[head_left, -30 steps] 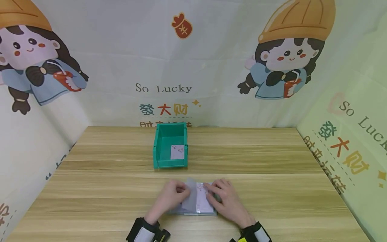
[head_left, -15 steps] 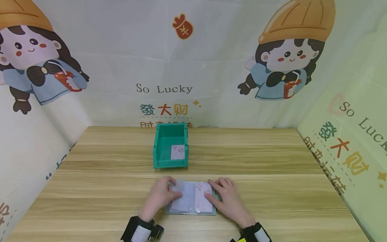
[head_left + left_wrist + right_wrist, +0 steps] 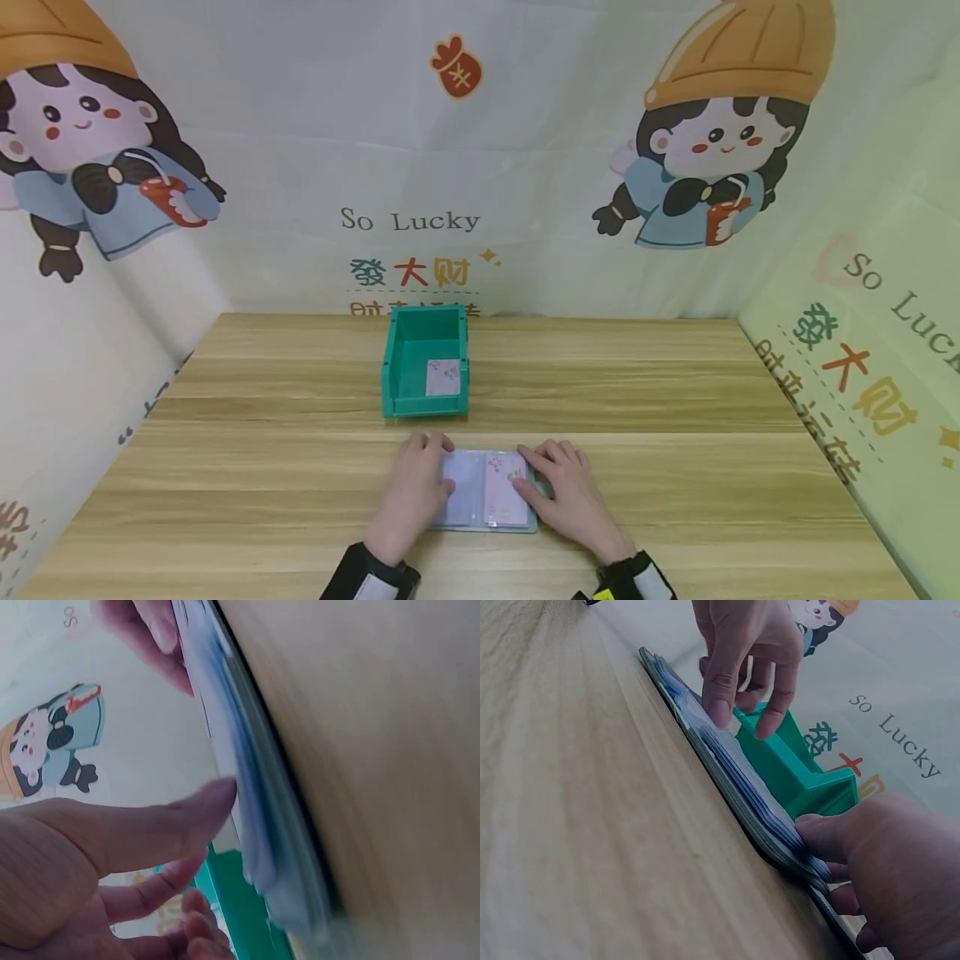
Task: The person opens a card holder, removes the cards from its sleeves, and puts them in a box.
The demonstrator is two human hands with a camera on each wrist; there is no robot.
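Observation:
A small card album (image 3: 468, 492) lies spread out on the table, with clear sleeve pages. A pale pink card with a floral print (image 3: 504, 490) shows in its right page. My left hand (image 3: 411, 487) rests over the left page, covering its outer part. In the left wrist view its thumb (image 3: 199, 814) touches the page edges while the other fingers hang loosely. My right hand (image 3: 570, 492) lies at the album's right edge, thumb and forefinger spread on the right page. The right wrist view shows that thumb (image 3: 821, 832) resting on the stacked pages.
A green plastic bin (image 3: 426, 406) stands behind the album on the wooden table (image 3: 637, 375). Inside it lies a pale pink printed card (image 3: 443, 377). A printed cloth backdrop (image 3: 540, 183) rises behind the table and along both sides.
My left hand has turned a clear page over to the left, released it, and now rests over the left page. The right hand stays almost in place.

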